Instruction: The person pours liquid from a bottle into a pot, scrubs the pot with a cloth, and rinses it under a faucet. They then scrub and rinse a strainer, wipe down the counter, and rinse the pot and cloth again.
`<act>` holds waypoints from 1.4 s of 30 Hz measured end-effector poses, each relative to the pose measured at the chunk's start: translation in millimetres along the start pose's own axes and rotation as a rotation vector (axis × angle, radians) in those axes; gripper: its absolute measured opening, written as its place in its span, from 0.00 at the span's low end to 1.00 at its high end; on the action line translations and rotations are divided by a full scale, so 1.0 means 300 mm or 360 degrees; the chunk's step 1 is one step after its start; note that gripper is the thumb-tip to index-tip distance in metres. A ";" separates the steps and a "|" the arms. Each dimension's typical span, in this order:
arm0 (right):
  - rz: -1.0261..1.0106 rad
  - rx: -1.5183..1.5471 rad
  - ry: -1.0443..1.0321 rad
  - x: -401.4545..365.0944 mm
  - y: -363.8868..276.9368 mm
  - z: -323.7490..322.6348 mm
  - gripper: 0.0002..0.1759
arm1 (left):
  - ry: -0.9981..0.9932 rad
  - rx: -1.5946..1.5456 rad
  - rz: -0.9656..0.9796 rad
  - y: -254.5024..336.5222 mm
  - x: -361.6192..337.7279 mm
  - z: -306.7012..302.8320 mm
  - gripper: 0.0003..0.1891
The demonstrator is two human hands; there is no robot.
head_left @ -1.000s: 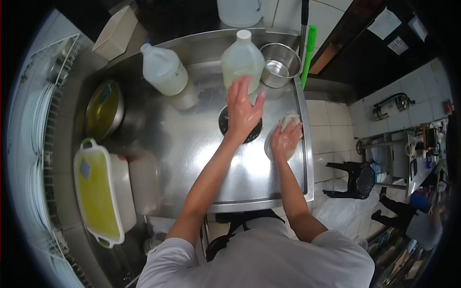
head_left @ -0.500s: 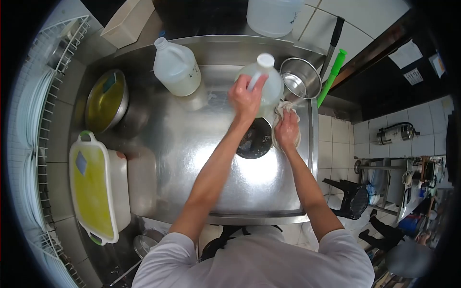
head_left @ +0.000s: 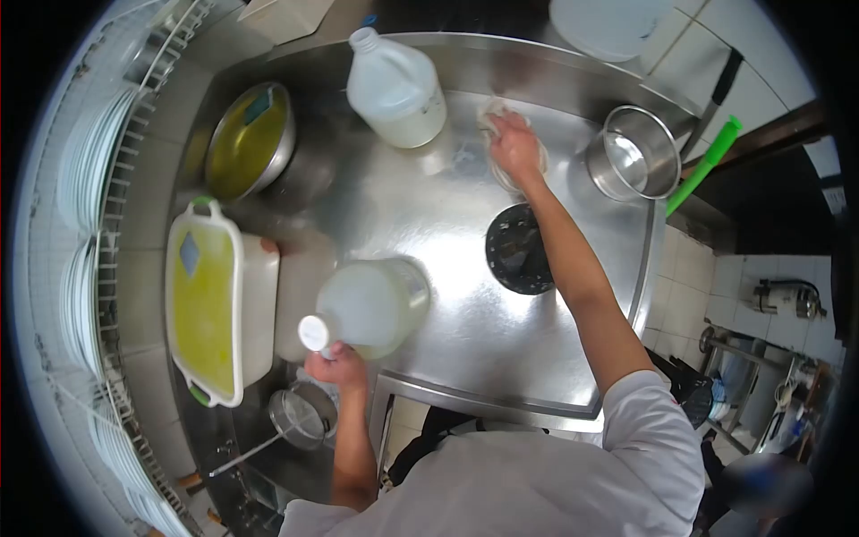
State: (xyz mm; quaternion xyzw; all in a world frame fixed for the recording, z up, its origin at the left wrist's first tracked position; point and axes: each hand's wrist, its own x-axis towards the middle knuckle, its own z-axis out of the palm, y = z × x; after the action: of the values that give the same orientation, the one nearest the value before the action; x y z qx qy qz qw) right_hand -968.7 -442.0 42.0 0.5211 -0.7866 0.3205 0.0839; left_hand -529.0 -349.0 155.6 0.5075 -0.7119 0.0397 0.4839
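My left hand [head_left: 338, 365] is closed on the handle of a large translucent plastic jug [head_left: 369, 304] with a white cap, tilted at the front left of the stainless steel counter [head_left: 447, 345]. My right hand [head_left: 516, 148] presses a pale cloth [head_left: 492, 115] onto the metal near the back wall of the counter. Under my right forearm, partly hidden, is a dark round area [head_left: 512, 246] with small pale bits in it. A second jug [head_left: 398, 103], without a cap, stands to the left of the cloth.
A steel pot [head_left: 631, 154] stands at the back right, beside a green handle [head_left: 707, 166]. To the left are a steel bowl [head_left: 255, 143] and a white tub [head_left: 259, 313], both with yellow surfaces. A strainer [head_left: 302, 416] lies at front left; plates [head_left: 85, 179] fill a rack.
My left hand has carried the capped jug from the back right to the front left. My right hand has slid the cloth to the back, left of the pot. The view has shifted.
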 end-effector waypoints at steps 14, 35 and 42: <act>-0.0740 0.0416 -0.0893 -0.986 -0.607 -0.355 0.21 | 0.0055 -0.0251 -0.0638 -0.336 0.247 0.009 0.24; 0.0893 -0.0424 0.0346 -0.798 -0.108 -0.457 0.21 | -0.0288 -0.1177 0.0144 0.473 0.306 0.659 0.17; 0.1173 0.0599 0.0868 -0.871 -0.243 -0.339 0.30 | -0.0495 -0.1087 0.0301 0.427 0.236 0.510 0.14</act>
State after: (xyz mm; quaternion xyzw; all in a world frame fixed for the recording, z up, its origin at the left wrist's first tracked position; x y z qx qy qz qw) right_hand -809.7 -200.0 29.9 0.1116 -0.7964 0.5900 0.0721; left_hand -726.9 -419.5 182.2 0.2492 -0.7927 -0.2324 0.5055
